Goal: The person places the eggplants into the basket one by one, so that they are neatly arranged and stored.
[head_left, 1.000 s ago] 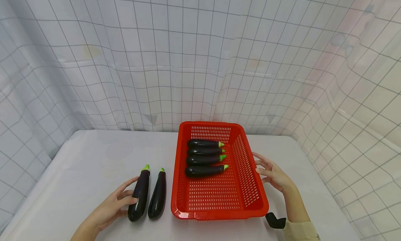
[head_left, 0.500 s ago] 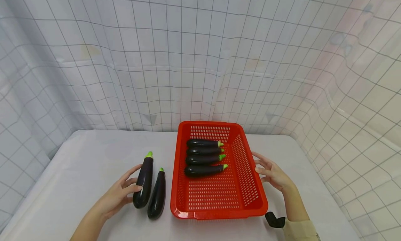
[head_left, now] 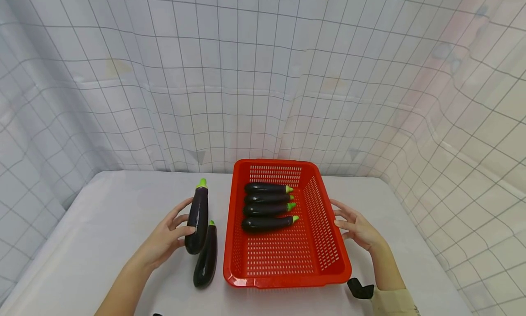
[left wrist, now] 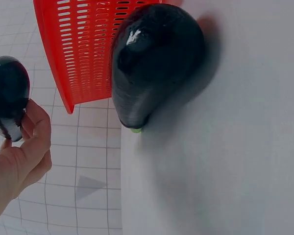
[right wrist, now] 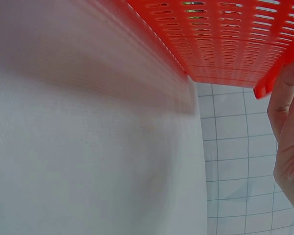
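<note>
In the head view my left hand (head_left: 166, 238) grips a dark purple eggplant (head_left: 199, 218) with a green stem, fingers on its far side and thumb on the near side. In the left wrist view this eggplant (left wrist: 7, 95) is raised off the white table. A second eggplant (head_left: 206, 259) lies on the table just right of it, partly overlapped. My right hand (head_left: 359, 228) is at the right rim of a red plastic basket (head_left: 283, 281), its loosely bent fingers and thumb touching the rim. Several eggplants (head_left: 269, 223) lie side by side inside, stems to the right.
The white table (head_left: 135, 202) ends against a hanging white sheet with a grid pattern (head_left: 263, 78). A small black object (head_left: 361, 289) is beside the right forearm. The basket stands right of the loose eggplant, its perforated walls rising above the table.
My left hand has lifted its eggplant and carried it away from me and slightly right, so it now overlaps the second eggplant. The right hand and basket have stayed in place.
</note>
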